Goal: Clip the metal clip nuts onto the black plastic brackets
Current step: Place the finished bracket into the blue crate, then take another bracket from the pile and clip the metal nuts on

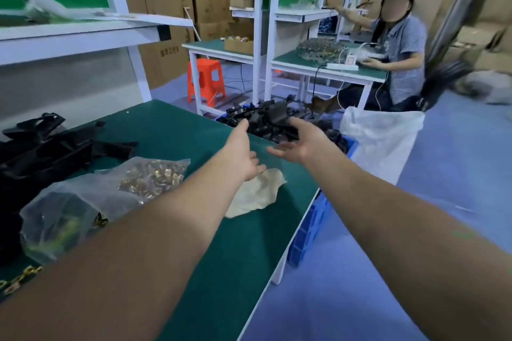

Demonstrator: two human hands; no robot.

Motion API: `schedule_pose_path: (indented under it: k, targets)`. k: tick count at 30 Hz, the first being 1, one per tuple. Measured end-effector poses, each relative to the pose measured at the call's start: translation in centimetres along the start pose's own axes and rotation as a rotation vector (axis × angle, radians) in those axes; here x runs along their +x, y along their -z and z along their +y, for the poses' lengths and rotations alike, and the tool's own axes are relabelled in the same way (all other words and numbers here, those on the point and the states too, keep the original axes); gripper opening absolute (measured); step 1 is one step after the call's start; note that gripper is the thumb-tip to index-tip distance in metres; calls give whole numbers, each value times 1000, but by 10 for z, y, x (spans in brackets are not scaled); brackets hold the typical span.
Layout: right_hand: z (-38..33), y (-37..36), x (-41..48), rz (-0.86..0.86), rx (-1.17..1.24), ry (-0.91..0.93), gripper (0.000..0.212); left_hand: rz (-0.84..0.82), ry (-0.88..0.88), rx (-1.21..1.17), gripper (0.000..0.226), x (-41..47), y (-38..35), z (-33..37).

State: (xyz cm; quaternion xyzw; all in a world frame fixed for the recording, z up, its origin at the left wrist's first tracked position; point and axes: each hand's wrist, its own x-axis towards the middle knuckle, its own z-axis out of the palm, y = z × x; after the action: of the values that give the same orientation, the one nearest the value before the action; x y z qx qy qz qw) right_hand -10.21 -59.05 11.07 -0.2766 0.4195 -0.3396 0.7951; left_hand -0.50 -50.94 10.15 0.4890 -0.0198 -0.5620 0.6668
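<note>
Both arms stretched out over the far right edge of the green counter (171, 130). Left grip (243, 155) released, fingers spread, empty, hovering above a pale cloth (257, 194) lying on the counter. Right grip (299, 144) also released, palm turned inward, fingers loose, empty, reaching just past the counter edge, close to a heap of black brackets (266, 119) piled in a blue bin (313, 224) standing on the floor against the counter. Cannot tell whether the right fingertips touch the heap. More brackets (50, 152) stacked on the left side of the counter, well apart from both grips. Just beside that stack, nearer the camera, a clear bag (91, 196) holding brass-coloured clip nuts (152, 177), partly under the left forearm. A few loose nuts (16, 281) at the near left edge. Beside the bin, a white sack (382, 135), mouth agape. Beyond, an orange stool (206, 80) on the blue floor and another person seated at a second counter (327, 63).
</note>
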Motion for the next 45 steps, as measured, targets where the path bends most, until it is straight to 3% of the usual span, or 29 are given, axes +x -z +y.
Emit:
schedule_pose_path:
  k: [2,4,6,10,13,18,23,25,27,29,31,37,40,42,45]
  targets:
    - [5,-14,10,-43,-208,-112,52,33,-6,65,88,4,1,3]
    - [27,-24,6,-150,-401,-114,21,-7,-50,112,73,7,7,3]
    - [50,-34,1,-185,-506,-31,17,18,-119,168,56,6,15,4]
    - [86,-50,-16,-180,-489,155,17,287,-407,530,39,-4,44,0]
    - [99,-71,-37,-296,-456,195,27,299,-566,481,23,-26,70,16]
    - [126,-126,-80,-512,-463,246,34,548,-824,488,33,-78,140,60]
    - [187,-184,-119,-686,-493,180,34,623,-893,409,20,-152,227,88]
    - [219,-203,-130,-789,-584,180,32,800,-949,489,8,-181,262,91]
    - [253,-224,-139,-878,-666,166,33,1026,-980,561,24,-209,295,88]
    - [287,-245,-148,-974,-829,212,40,1260,-917,619,39,-234,332,83]
    - [316,-262,-155,-1047,-1014,290,51,1367,-774,665,39,-257,371,73]
    - [378,-298,-145,-1065,-1470,558,67,1185,-571,870,5,-292,453,31]
    - [393,-309,-133,-943,-1733,829,70,1076,-437,925,36,-289,470,14]
    - [397,-311,-123,-882,-1925,890,69,1000,-362,1008,52,-286,473,5]
    - [399,-311,-111,-909,-2032,997,65,874,-186,1393,69,-275,470,-4]
